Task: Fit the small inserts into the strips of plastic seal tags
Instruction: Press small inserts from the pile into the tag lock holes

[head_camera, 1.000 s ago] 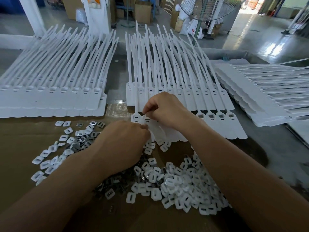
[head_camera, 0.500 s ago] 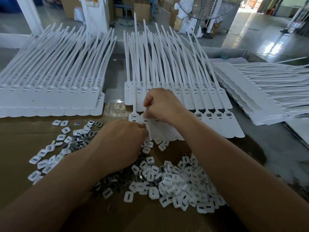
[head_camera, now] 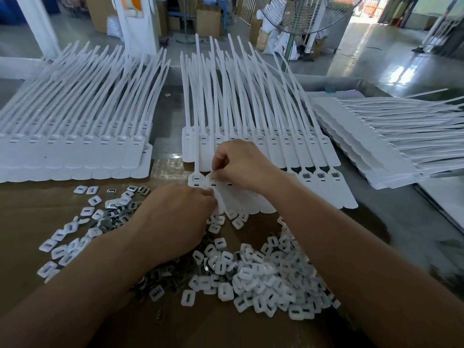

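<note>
Left hand (head_camera: 173,217) curled palm-down, right hand (head_camera: 241,164) pinching just beyond

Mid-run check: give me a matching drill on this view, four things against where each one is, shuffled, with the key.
1 left hand
2 right hand
3 loose inserts
4 fan

A behind the table, on the floor
B pinching a head of the strip of tags
C heaped on the cardboard
D holding the strip's flat near ends

Pairs: 1-D, 2-B, 3-C, 4-A.

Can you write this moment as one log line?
right hand: pinching at tag strip head | left hand: gripping strip edge | loose inserts: heaped on cardboard
</note>
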### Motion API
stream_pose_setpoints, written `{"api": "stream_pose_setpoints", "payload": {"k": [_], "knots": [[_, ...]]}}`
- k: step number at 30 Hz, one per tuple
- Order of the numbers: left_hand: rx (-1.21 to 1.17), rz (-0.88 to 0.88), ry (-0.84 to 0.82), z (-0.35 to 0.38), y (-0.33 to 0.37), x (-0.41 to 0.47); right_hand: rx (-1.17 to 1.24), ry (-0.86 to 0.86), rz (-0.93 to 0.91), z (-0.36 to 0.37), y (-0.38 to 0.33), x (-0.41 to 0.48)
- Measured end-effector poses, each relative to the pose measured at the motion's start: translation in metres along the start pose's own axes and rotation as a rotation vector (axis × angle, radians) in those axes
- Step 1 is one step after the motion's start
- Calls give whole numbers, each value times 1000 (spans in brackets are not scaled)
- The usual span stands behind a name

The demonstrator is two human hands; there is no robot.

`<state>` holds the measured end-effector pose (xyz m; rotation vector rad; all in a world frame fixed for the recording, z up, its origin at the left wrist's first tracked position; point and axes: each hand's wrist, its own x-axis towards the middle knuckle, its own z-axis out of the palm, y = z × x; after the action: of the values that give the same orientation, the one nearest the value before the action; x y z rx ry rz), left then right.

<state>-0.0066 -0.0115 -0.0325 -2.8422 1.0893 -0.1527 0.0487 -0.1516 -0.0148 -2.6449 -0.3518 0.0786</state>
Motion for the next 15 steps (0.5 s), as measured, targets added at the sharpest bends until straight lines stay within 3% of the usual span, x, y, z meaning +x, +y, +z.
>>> {"api": "stream_pose_setpoints", "payload": {"k": [5,15], "knots": [[-15,-14,-12,-2,0,1,200,13,30,-22,10,-28],[-10,-8,12,-3,2,2,1,-122,170,-52,46,-96]]}}
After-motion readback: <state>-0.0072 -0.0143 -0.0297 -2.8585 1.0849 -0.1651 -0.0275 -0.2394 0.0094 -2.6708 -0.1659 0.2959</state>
